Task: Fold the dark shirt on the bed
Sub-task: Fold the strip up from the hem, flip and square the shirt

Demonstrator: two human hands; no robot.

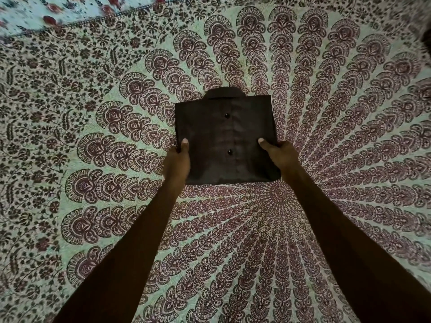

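Note:
The dark shirt (225, 138) is folded into a compact rectangle over the middle of the bed, buttons up, collar at its far end. My left hand (177, 159) grips its left edge, thumb on top and fingers hidden beneath. Across from it, my right hand (279, 157) grips the right edge the same way. Whether the shirt rests on the bed or is lifted slightly, I cannot tell.
A patterned mandala bedsheet (338, 136) covers the bed all around the shirt. A floral cloth (53, 12) lies along the far left edge. A dark object (428, 40) shows at the right edge of view.

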